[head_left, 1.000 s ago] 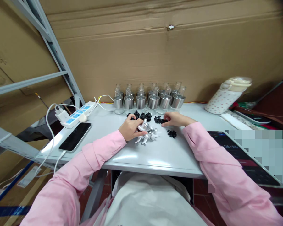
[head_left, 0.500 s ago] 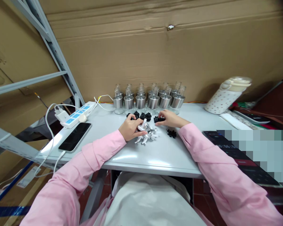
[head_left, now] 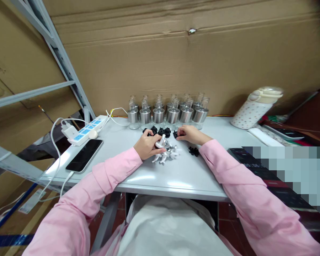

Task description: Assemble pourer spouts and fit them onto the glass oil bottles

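Note:
My left hand (head_left: 146, 145) is closed around a silver bottle-top piece (head_left: 161, 142) with a short upright stem. Directly beside it, a cluster of silver branched pieces (head_left: 170, 153) lies on the table. My right hand (head_left: 188, 134) has its fingers pinched at a small black part (head_left: 175, 134) at table level, partly covered by the fingertips. Between the hands and the bottles sit several black ribbed stoppers (head_left: 161, 131). A small pile of black pieces (head_left: 193, 151) rests below my right wrist.
Glass bottles with steel sleeves (head_left: 158, 115) stand in rows at the back, before a cardboard wall (head_left: 176, 64). To the left lie a phone (head_left: 84, 155) and a power strip (head_left: 89, 129) with white cables. A spotted flask (head_left: 253, 110) stands at the right.
My right hand has shifted slightly left, and its fingers now cover more of the black part. My left hand keeps its place with the silver piece.

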A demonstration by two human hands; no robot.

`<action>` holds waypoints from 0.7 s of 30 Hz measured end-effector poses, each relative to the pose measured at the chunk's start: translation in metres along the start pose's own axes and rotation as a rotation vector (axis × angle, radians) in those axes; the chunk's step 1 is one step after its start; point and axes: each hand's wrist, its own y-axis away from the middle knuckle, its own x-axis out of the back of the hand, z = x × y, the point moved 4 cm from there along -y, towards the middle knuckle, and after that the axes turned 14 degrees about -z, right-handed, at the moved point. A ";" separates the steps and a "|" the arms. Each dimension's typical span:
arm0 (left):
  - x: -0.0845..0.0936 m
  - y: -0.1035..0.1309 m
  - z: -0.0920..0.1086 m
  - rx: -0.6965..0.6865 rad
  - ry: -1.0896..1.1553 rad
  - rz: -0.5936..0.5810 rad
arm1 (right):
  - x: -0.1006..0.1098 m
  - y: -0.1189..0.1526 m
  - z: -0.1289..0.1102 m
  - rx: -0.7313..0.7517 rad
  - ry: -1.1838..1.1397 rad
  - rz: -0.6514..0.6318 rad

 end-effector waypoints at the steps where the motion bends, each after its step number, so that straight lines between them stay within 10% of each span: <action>1: 0.000 0.000 0.000 0.006 -0.003 -0.008 | 0.001 0.000 -0.001 0.016 0.002 0.026; 14: 0.001 0.000 0.000 0.007 -0.022 -0.023 | 0.003 0.001 -0.003 0.050 0.009 0.000; 21: 0.003 0.000 0.003 -0.044 -0.030 0.012 | 0.026 0.019 -0.037 0.202 -0.044 0.389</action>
